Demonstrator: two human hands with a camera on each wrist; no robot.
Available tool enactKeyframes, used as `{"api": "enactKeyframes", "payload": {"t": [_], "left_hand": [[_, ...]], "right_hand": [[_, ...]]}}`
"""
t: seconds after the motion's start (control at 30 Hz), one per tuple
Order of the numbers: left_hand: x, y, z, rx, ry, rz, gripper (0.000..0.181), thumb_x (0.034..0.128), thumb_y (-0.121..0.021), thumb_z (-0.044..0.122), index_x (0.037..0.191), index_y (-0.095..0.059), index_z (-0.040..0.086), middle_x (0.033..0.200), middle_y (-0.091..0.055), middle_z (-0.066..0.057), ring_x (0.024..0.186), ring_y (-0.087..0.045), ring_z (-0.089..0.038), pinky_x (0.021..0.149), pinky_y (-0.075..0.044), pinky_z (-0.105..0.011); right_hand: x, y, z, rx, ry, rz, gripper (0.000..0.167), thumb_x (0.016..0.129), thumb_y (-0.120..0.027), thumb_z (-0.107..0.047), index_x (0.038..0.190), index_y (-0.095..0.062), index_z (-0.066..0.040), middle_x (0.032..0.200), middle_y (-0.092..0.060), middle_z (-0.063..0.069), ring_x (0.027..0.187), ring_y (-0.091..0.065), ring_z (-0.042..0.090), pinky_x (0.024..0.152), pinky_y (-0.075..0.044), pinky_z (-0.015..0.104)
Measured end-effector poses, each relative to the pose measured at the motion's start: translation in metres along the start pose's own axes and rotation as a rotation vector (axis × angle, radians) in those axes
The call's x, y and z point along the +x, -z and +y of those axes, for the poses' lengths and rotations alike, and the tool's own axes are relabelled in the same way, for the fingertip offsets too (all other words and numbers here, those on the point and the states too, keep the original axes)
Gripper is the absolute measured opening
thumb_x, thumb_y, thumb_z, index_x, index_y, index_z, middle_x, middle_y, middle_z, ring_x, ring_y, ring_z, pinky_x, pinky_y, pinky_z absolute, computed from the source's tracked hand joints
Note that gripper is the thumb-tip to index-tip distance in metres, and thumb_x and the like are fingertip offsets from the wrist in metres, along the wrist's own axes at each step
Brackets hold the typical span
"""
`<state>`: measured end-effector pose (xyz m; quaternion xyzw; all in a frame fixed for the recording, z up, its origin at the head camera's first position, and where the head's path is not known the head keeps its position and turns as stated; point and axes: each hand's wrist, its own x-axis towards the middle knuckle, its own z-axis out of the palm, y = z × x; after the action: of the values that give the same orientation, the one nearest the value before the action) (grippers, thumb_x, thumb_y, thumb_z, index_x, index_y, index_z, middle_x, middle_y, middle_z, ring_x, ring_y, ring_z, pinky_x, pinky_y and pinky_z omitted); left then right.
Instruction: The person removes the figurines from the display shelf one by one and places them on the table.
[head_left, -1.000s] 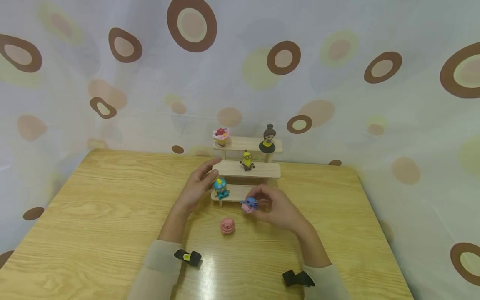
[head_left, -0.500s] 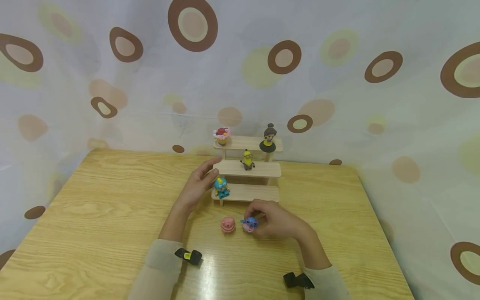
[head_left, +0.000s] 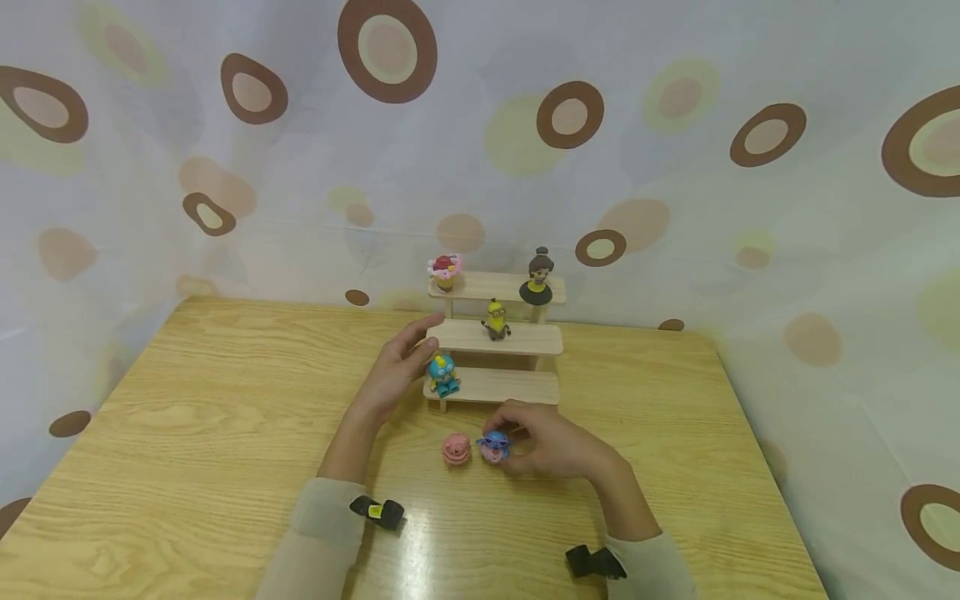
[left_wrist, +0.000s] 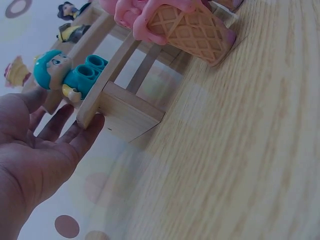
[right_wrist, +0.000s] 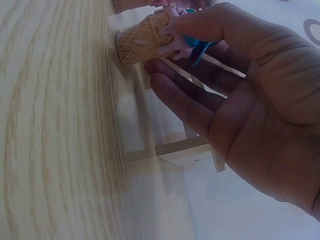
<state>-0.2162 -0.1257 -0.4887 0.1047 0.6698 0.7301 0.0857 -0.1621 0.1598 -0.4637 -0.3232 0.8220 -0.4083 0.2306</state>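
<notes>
My right hand [head_left: 551, 442] pinches a blue figurine [head_left: 494, 447] with sunglasses and a pink lower part. In the right wrist view its waffle-cone base [right_wrist: 145, 42] stands on the tabletop, with my thumb against the upper part. Close to its left is a pink figurine [head_left: 456, 450], also on a cone base. My left hand [head_left: 390, 375] is at the left end of a three-tier wooden shelf [head_left: 517, 386]. Its fingers rest against the bottom tier's edge, beside a teal-capped figurine [head_left: 443, 377] seated there.
A Minion figurine [head_left: 496, 321] occupies the middle tier. Up top are a pink-and-red cupcake-like figurine [head_left: 445, 272] on the left and a brown-haired doll figurine [head_left: 537, 277] on the right. Behind the wooden table [head_left: 225, 400] hangs a patterned curtain [head_left: 465, 167].
My right hand has brought the blue figurine from the bottom tier's front edge down to the table beside the pink one, then turned it slightly. My left hand stays put.
</notes>
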Motion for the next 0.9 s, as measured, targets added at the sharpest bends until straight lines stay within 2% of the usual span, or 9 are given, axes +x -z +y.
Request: {"api": "enactKeyframes", "payload": {"t": [0.1, 0.27, 0.37, 0.47, 0.57, 0.7, 0.8, 0.9], "left_hand": [[-0.001, 0.001, 0.001, 0.000, -0.001, 0.003, 0.048, 0.1114, -0.057, 0.033, 0.158, -0.049, 0.024, 0.170, -0.033, -0.004, 0.151, -0.040, -0.037, 0.120, -0.038, -0.059], [-0.002, 0.001, 0.002, 0.001, -0.001, 0.003, 0.047, 0.1109, -0.058, 0.034, 0.157, -0.050, 0.025, 0.168, -0.036, -0.004, 0.151, -0.041, -0.036, 0.120, -0.038, -0.058], [-0.003, 0.002, 0.002, 0.001, -0.002, 0.001, 0.047, 0.1108, -0.058, 0.034, 0.157, -0.050, 0.025, 0.167, -0.036, -0.003, 0.151, -0.041, -0.036, 0.120, -0.038, -0.058], [-0.003, 0.003, 0.001, 0.001, -0.003, -0.004, 0.049, 0.1111, -0.057, 0.034, 0.158, -0.049, 0.024, 0.168, -0.035, -0.005, 0.152, -0.039, -0.036, 0.120, -0.038, -0.058], [-0.004, 0.005, 0.001, 0.006, -0.001, -0.008, 0.050, 0.1117, -0.056, 0.033, 0.160, -0.047, 0.021, 0.170, -0.033, -0.007, 0.152, -0.038, -0.038, 0.120, -0.037, -0.059], [-0.005, 0.006, 0.002, 0.012, -0.001, 0.000, 0.050, 0.1123, -0.055, 0.031, 0.160, -0.046, 0.020, 0.169, -0.032, -0.009, 0.152, -0.038, -0.040, 0.120, -0.036, -0.061], [-0.003, 0.005, 0.002, 0.011, -0.004, -0.007, 0.050, 0.1122, -0.055, 0.031, 0.160, -0.046, 0.020, 0.169, -0.033, -0.010, 0.152, -0.038, -0.040, 0.120, -0.035, -0.061], [-0.002, 0.003, 0.001, 0.005, -0.001, -0.018, 0.050, 0.1119, -0.056, 0.031, 0.160, -0.046, 0.020, 0.169, -0.034, -0.009, 0.152, -0.038, -0.039, 0.120, -0.036, -0.060]], "right_hand": [[0.000, -0.001, 0.001, -0.022, 0.007, -0.004, 0.039, 0.090, -0.083, -0.008, 0.126, -0.068, -0.013, 0.124, -0.068, -0.004, 0.120, -0.065, 0.020, 0.106, -0.054, 0.042], [-0.003, 0.002, -0.001, -0.012, -0.005, 0.000, 0.058, 0.089, -0.087, -0.016, 0.140, -0.062, -0.006, 0.138, -0.067, 0.006, 0.129, -0.062, 0.023, 0.112, -0.049, 0.046], [-0.006, 0.006, -0.004, 0.015, -0.009, 0.019, 0.066, 0.087, -0.091, -0.021, 0.143, -0.059, -0.006, 0.141, -0.065, 0.009, 0.133, -0.060, 0.025, 0.115, -0.047, 0.047], [-0.008, 0.008, -0.008, 0.025, -0.005, 0.055, 0.067, 0.086, -0.091, -0.024, 0.143, -0.060, -0.007, 0.141, -0.065, 0.010, 0.133, -0.061, 0.027, 0.115, -0.047, 0.047], [-0.009, 0.011, -0.012, 0.023, 0.011, 0.114, 0.064, 0.087, -0.091, -0.024, 0.140, -0.061, -0.007, 0.137, -0.067, 0.011, 0.130, -0.063, 0.029, 0.113, -0.049, 0.050], [-0.007, 0.013, -0.015, -0.001, 0.040, 0.231, 0.061, 0.089, -0.089, -0.025, 0.140, -0.061, -0.005, 0.138, -0.067, 0.014, 0.128, -0.064, 0.029, 0.111, -0.050, 0.048], [-0.005, 0.016, -0.015, 0.033, 0.050, 0.335, 0.060, 0.091, -0.087, -0.021, 0.142, -0.060, -0.003, 0.141, -0.065, 0.016, 0.131, -0.062, 0.027, 0.113, -0.049, 0.043], [-0.002, 0.018, -0.012, 0.104, 0.077, 0.399, 0.059, 0.091, -0.086, -0.013, 0.142, -0.058, -0.002, 0.143, -0.063, 0.019, 0.134, -0.060, 0.028, 0.115, -0.048, 0.039]]}}
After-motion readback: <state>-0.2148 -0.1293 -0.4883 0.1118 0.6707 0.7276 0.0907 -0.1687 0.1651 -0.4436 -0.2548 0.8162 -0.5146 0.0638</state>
